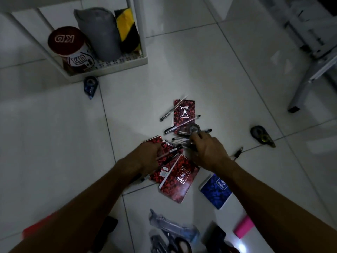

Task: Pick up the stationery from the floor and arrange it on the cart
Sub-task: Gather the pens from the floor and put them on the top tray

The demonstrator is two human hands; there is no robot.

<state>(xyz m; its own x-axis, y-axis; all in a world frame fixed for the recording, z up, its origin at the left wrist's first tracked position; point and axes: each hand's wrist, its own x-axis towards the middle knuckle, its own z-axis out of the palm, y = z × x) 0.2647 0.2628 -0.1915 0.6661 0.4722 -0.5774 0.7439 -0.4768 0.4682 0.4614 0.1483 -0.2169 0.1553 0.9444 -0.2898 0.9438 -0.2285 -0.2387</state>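
While pens and notebooks lie scattered on the floor, pens are being gathered: several are gripped by the left hand, more are pinched by the right hand. Next, the bundle must be carried to the cart.

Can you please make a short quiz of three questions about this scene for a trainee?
1. True or false: the blue notebook already lies on the cart.
2. What does the left hand hold?
3. The right hand reaches into: A) a pile of pens, B) the scissors, C) the cart.

Key: 1 false, it lies on the floor; 2 pens, over a red notebook; 3 A.
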